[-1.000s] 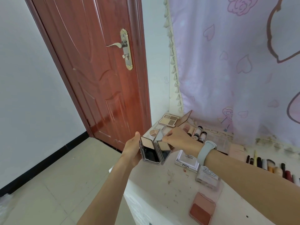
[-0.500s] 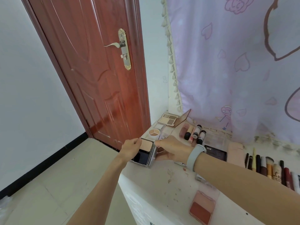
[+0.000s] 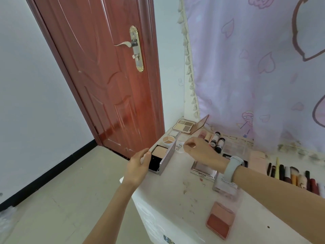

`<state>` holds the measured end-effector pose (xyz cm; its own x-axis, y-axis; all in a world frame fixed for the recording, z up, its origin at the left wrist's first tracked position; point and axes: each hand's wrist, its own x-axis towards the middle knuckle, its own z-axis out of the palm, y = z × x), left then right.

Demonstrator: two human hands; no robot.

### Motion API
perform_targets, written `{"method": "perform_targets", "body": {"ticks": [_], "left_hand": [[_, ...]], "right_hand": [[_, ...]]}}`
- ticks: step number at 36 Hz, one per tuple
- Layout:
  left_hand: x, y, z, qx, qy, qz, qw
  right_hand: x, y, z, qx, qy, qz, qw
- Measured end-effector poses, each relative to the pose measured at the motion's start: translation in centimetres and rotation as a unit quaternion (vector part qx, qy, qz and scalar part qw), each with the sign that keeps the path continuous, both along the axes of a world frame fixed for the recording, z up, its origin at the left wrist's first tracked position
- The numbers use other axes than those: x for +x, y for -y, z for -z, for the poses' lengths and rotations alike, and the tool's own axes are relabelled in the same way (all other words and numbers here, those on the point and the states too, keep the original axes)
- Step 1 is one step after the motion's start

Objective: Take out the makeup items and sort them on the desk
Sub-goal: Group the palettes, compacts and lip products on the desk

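Judging by its build, the open powder compact [image 3: 161, 156] at the left front corner of the white desk [image 3: 177, 196] is a light, stiff plastic case with a hinge, likely slick on its glossy faces, and the pressed powder is the fragile part. The safest hold would be across its two long edges with the lid shut, not by the raised lid alone, since it sits close to the desk edge and could be knocked to the floor.

It looks like a rectangular case with a pale beige pan at the back, a black compartment at the front, and a silvery-pink lid standing up along its right side.

Beyond it on the desk, from large to small: a four-shade eyeshadow palette [image 3: 184, 125] with its lid up near the curtain [image 3: 255, 71], a mirrored flat palette [image 3: 204, 169] under the right forearm, a two-tone blush [image 3: 220, 221] at the near edge, a row of brushes and pencils [image 3: 295, 178] at the right, several small tubes [image 3: 215, 140], and a round three-part concealer pot [image 3: 168, 139].

The left hand [image 3: 138, 167] has straight, relaxed fingers with the tips touching the compact's left edge. The right hand [image 3: 202, 149] hovers just beyond the lid with fingers loosely curled; whether it pinches the small clear piece beneath it, I cannot tell.
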<state>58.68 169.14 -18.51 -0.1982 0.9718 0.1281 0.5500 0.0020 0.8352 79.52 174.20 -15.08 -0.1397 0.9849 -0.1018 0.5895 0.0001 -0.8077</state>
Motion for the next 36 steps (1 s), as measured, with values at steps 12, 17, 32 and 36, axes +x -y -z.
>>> {"method": "perform_targets", "body": {"ticks": [12, 17, 32, 36], "left_hand": [[-0.6, 2.9, 6.1, -0.021, -0.278, -0.077, 0.957], [-0.8, 3.1, 6.0, -0.037, -0.31, -0.068, 0.947], [0.3, 3.9, 3.7, 0.049, -0.104, -0.122, 0.986], [3.0, 6.2, -0.4, 0.124, 0.108, -0.119, 0.979]], "right_hand": [[3.5, 1.6, 1.5, 0.071, 0.435, -0.198, 0.876], [3.5, 1.9, 1.2, 0.104, 0.372, -0.183, 0.904], [3.0, 4.8, -4.3, 0.091, -0.14, -0.08, 0.983], [2.4, 5.9, -4.1, 0.063, -0.252, -0.091, 0.961]]}}
